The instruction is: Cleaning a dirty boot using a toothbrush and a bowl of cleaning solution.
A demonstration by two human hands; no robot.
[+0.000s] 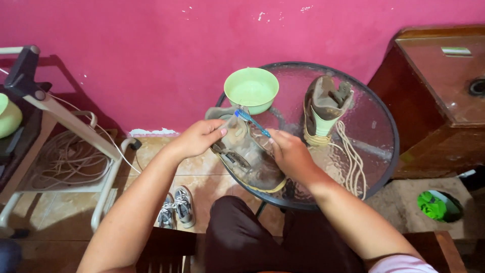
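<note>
Head view, left hand point(198, 137) grip closed on brown boot point(247, 154), right hand point(290, 154) grip pinching blue toothbrush point(251, 122) against it

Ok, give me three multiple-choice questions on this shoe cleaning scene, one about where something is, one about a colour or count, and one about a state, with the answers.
1. Where does the green bowl stand?
A. on the floor tiles
B. on the round glass table, behind the boot being held
C. on the wooden cabinet

2. What colour is the toothbrush?
A. blue
B. red
C. yellow

3. What state is the second boot in?
A. laced up tight
B. lying on the floor
C. standing on the table with its laces pulled out beside it

Answers:
1 B, the bowl sits on the glass near the wall.
2 A, the right hand holds a blue brush over the muddy boot that the left hand steadies.
3 C, the pale laces lie loose on the glass.
</note>
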